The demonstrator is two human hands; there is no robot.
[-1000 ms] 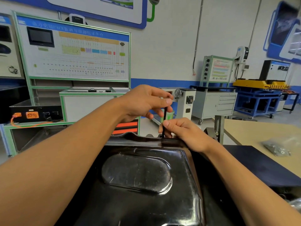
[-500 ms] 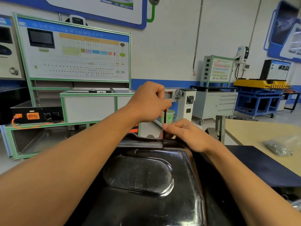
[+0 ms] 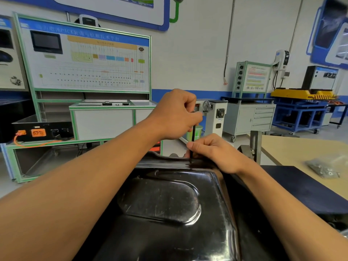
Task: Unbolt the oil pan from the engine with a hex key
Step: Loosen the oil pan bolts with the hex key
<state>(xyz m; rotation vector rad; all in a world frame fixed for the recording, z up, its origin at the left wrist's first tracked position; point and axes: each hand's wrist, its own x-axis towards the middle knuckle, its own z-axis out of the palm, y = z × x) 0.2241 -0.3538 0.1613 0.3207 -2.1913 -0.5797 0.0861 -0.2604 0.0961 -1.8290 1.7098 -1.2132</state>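
Black, glossy oil pan (image 3: 169, 204), one: fills the lower middle of the view with its flat underside up. Its near part is cut off by the bottom of the frame, and whatever it sits on is hidden beneath it. Hex key (image 3: 193, 134), one, black: stands upright at the pan's far rim. Only the shaft between the two hands shows; its top is lost inside the upper fist and its tip, with any bolt head, is covered by the lower fingers. Left hand (image 3: 177, 113), one: curled into a fist around the top of the key. Right hand (image 3: 212, 153), one: rests on the pan's far rim, thumb and fingers pinching the lower shaft. Tan worktop (image 3: 301, 147), right of the pan, cut off by the frame: carries one clear plastic bag (image 3: 323, 167) of small metal parts near its near edge, contents too small to count, and one dark mat (image 3: 301, 183) along that edge. Training board (image 3: 84, 63), one, green-framed: blue header in Chinese characters with the Latin letters "PACK"; the finer print is unreadable. Black box (image 3: 41, 131) below it: two orange connectors. Grey cabinet (image 3: 250, 117) behind: four drawer fronts. Green cup (image 3: 199, 132), one, mostly hidden behind the hands.
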